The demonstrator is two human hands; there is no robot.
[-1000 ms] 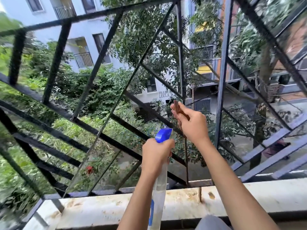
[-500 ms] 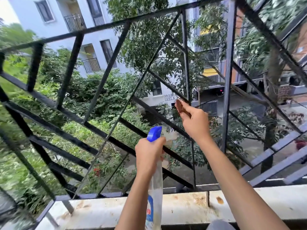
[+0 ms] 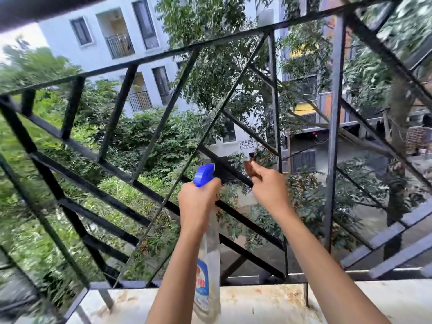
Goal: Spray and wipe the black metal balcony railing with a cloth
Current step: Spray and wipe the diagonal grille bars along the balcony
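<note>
The left hand [image 3: 198, 203] grips a spray bottle [image 3: 208, 272] upright before the black railing [image 3: 333, 136]. The right hand [image 3: 270, 189] pinches a brown cloth [image 3: 249, 169] against a slanted bar. A stained ledge [image 3: 268, 302] lies below, with trees [image 3: 210, 66] and buildings [image 3: 100, 47] beyond.

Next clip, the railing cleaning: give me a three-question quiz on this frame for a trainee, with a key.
1. True or false: the spray bottle stands on the ledge.
2. Multiple choice: which hand holds the brown cloth? A left; B right; C neither.
3. Fill the blank: the bottle's spray head is ____ in colour.

Key: 1 false, the left hand grips it by the neck, held up in front of the railing; 2 B, the right hand pinches it; 3 blue.
</note>
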